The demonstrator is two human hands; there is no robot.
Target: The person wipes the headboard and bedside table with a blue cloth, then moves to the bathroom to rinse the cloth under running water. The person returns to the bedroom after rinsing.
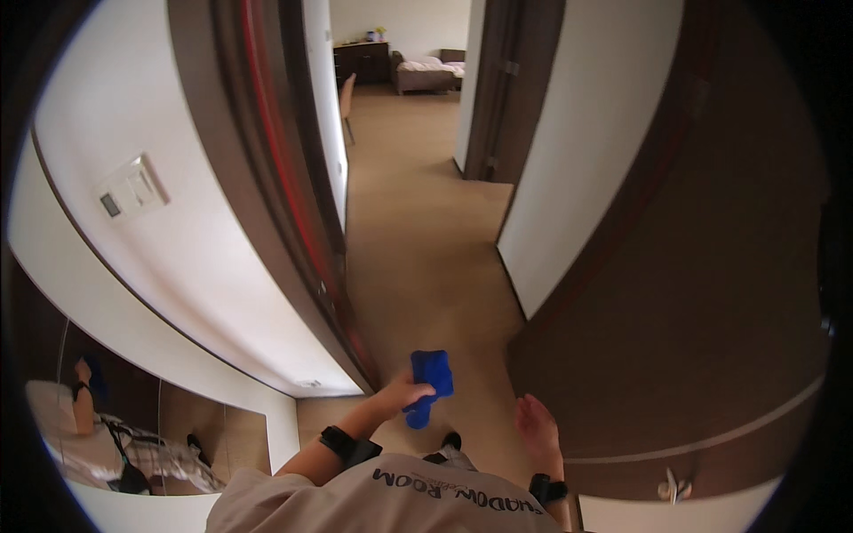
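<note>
My left hand (402,392) grips a folded blue cloth (433,373), with the thumb across it and part of it hanging below the fingers. Nothing is in my right hand (537,426), which is held low beside the dark door on the right, its fingers loosely extended and slightly blurred. Black bands circle both wrists. One dark shoe (452,440) shows on the brown floor (426,280) below the cloth.
A dark door frame (293,200) edges the opening on the left, and a dark door (653,320) with a handle (674,488) stands at right. Light switches (133,186) are on the left wall, above a mirror (180,426). Farther in are a chair (346,100), a dark cabinet (363,63) and a bed (423,78).
</note>
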